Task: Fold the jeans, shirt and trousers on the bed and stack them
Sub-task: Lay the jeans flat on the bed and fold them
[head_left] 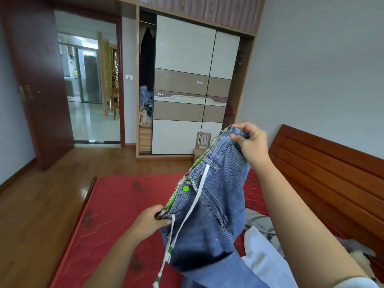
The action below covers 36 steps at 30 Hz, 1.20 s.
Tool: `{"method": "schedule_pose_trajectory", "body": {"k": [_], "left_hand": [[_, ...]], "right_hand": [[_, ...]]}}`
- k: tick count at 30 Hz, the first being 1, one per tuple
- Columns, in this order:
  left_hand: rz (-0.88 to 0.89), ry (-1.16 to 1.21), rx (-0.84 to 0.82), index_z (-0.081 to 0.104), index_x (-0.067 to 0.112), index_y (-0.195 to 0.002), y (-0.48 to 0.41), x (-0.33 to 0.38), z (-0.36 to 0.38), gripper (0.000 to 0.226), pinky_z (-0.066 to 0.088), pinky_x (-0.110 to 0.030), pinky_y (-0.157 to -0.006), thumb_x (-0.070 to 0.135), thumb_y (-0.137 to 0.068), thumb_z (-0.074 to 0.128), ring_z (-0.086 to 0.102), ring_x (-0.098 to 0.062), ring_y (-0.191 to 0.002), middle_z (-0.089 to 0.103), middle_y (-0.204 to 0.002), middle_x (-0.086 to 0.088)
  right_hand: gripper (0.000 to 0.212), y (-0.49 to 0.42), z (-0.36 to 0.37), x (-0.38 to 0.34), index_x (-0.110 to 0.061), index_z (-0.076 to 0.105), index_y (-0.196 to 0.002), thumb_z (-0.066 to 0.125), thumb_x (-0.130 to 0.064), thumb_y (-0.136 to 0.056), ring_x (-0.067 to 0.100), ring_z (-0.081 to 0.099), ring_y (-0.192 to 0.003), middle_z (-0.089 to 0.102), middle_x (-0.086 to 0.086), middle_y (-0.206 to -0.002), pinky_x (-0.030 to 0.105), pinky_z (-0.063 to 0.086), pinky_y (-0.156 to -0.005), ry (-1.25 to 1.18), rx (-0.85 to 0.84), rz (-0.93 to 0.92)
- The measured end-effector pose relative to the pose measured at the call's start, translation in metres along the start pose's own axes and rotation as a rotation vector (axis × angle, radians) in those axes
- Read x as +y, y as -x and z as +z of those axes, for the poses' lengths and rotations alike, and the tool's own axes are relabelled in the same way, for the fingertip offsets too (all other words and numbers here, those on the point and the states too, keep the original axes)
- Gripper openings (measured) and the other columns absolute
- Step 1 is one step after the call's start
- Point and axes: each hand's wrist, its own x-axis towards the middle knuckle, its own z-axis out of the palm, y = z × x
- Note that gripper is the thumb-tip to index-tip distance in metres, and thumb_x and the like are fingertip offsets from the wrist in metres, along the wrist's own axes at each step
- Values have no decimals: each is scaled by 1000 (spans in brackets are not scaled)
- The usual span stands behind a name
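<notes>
Blue jeans [214,215] hang above the red bed [116,204], fingers clamped on the waistband [209,163], left hand [149,222] low, right hand [251,142] high; a slackened pinch could drop them, crumpled, onto the unfolded clothes [261,252] lying beside

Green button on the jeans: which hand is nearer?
Left. The left hand pinches the jeans waistband just below and left of the green button; the right hand grips the waistband's far end, well up and right of it.
</notes>
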Motion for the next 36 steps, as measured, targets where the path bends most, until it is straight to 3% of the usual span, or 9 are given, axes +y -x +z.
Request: {"method": "schedule_pose_trajectory", "body": {"k": [4,11,18,20,23,28,33,34,36], "left_hand": [[-14,-97,19,43,33,-67,-1,-9,6,35,31,-13,-54,9,-79,67,44,-9,-66,47,-69,8],[-97,-84,141,45,27,-67,1,-18,12,30,29,-20,-52,6,-82,60,43,-8,-61,48,-70,4],[-138,-77,364,55,21,-78,1,-18,-18,14,37,-33,-64,10,-86,59,53,-26,-75,58,-79,-7],[-109,-155,408,61,15,-87,-5,-6,-39,3,41,-34,-68,12,-86,60,56,-28,-80,60,-85,-9],[-43,-350,491,64,11,-100,-15,26,-76,14,42,-35,-74,16,-88,56,58,-32,-92,59,-98,-10],[94,-638,635,60,10,-106,-33,109,-146,20,36,-29,-69,20,-93,48,56,-27,-95,56,-108,-9],[261,-776,924,61,8,-107,-39,189,-226,22,41,-34,-71,19,-92,49,56,-30,-98,56,-107,-11],[264,-781,951,60,8,-108,-38,196,-239,22,43,-37,-74,20,-92,49,57,-32,-98,57,-108,-12],[184,-885,831,58,11,-109,-37,199,-254,22,45,-39,-78,23,-93,50,58,-32,-99,57,-111,-11]], "right_hand": [[36,1,-1,6,-26,62,-78,61,10,-80,-7,61,-68,64,-8,-82,12,50,-69,18,7,4],[33,3,-8,16,-24,62,-78,60,9,-80,-7,60,-67,64,-8,-81,11,49,-68,10,67,53],[28,11,-13,38,-21,62,-81,61,7,-81,12,60,-76,64,-3,-81,21,52,-76,39,124,155],[24,11,-13,42,-16,63,-86,60,8,-81,14,60,-77,64,-3,-80,25,51,-78,26,148,175],[22,6,-10,44,-14,62,-92,61,6,-82,18,60,-83,65,2,-86,29,51,-80,-7,204,210],[24,-21,18,29,-24,61,-88,62,0,-82,19,61,-84,65,0,-85,43,51,-87,-74,353,196],[22,-76,33,-28,-25,59,-95,60,-6,-85,15,58,-89,64,0,-97,27,46,-82,-209,556,25],[18,-83,32,-33,-21,58,-99,59,-8,-86,14,56,-89,63,2,-99,22,42,-78,-192,540,19],[16,-86,37,-34,-9,58,-104,57,-8,-88,15,51,-85,60,5,-95,18,32,-67,-21,398,63]]}}
